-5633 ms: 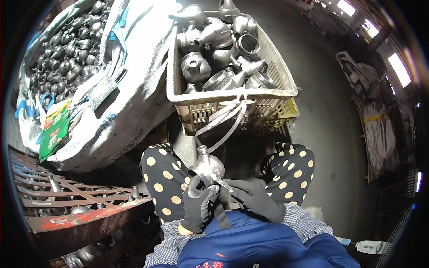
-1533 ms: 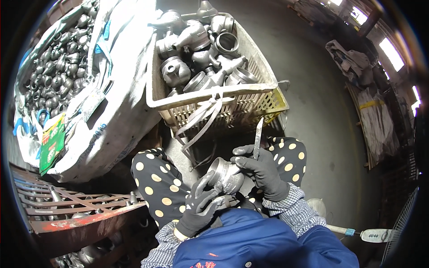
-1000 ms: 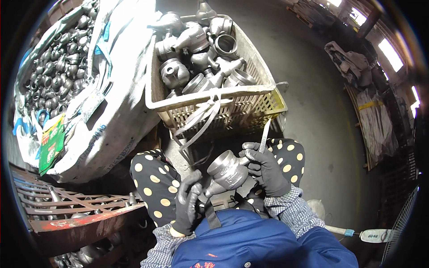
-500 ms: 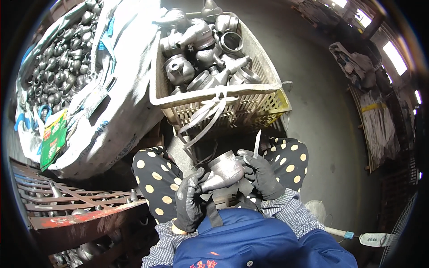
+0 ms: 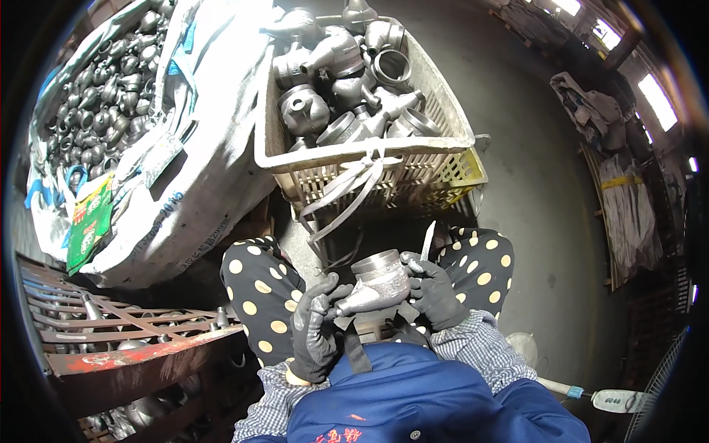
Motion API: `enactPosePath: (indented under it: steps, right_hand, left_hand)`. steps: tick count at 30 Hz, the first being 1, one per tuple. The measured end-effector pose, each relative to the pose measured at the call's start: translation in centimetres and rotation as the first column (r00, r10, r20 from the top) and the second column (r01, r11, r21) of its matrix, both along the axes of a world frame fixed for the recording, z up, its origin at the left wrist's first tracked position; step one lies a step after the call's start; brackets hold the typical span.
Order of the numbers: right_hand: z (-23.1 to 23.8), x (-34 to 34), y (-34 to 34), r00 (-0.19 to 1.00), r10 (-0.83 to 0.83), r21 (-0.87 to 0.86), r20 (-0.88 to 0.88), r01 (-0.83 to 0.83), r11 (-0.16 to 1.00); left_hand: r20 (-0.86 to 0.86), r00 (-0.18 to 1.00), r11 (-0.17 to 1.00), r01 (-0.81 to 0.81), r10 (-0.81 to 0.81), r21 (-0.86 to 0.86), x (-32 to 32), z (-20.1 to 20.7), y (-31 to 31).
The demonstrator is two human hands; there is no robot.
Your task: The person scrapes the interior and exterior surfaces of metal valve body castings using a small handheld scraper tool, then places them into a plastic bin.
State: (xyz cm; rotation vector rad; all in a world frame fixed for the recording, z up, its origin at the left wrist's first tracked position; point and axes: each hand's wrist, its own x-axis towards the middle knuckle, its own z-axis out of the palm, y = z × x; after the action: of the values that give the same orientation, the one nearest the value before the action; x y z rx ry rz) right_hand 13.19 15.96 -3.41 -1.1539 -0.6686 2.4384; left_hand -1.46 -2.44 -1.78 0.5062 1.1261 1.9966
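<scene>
My left hand (image 5: 316, 322), in a dark grey glove, is closed round the narrow spout of a grey metal casting (image 5: 378, 286). The casting has a bulbous body and a round ringed collar, which faces up and away from me. Gloved too, my right hand (image 5: 437, 294) is closed on a thin, flat, pale tool with a pointed tip (image 5: 428, 240); its lower part is hidden in the fingers. Those right fingertips also touch the casting's right side. Both hands are between my knees, above my lap.
A pale plastic crate (image 5: 369, 153) full of similar castings stands ahead, with a strap tied to its rim. A big white woven sack (image 5: 214, 140) of smaller castings is at left. Below it sits a rusty metal rack (image 5: 140, 356). A fan (image 5: 628, 399) stands at lower right.
The casting has been turned between my hands, so its collar now sits more upright and its spout points more to the left. The tool stays in my right hand.
</scene>
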Motion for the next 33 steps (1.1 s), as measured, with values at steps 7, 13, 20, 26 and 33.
enactPosePath:
  steps: [7, 13, 20, 26, 33]
  right_hand:
    - [-3.6, 0.2, 0.8, 0.885, -0.050, -0.324, -0.463, -0.117, 0.939]
    - [-4.4, 0.3, -0.3, 0.889, -0.016, -0.308, -0.458, -0.142, 0.941]
    - [-3.0, -0.4, -2.8, 0.906, 0.047, -0.330, -0.421, -0.201, 0.923]
    - [-3.2, -0.4, -2.3, 0.923, 0.008, -0.267, -0.386, -0.120, 0.956]
    - [-3.3, -0.7, -2.4, 0.940, 0.027, -0.284, -0.339, -0.130, 0.950]
  left_hand:
    - [0.183, 0.983, 0.999, 0.016, -0.023, 0.042, 0.7, -1.1, 0.8]
    - [0.080, 0.996, 0.998, -0.042, 0.039, 0.037, 0.2, -0.5, 2.0]
    - [0.288, 0.955, 0.966, -0.142, 0.077, 0.214, -2.6, -1.7, 3.2]
    - [0.341, 0.935, 0.969, -0.166, 0.096, 0.184, -3.1, -2.7, 3.2]
    - [0.380, 0.923, 0.978, -0.134, 0.064, 0.161, -3.0, -0.9, 3.0]
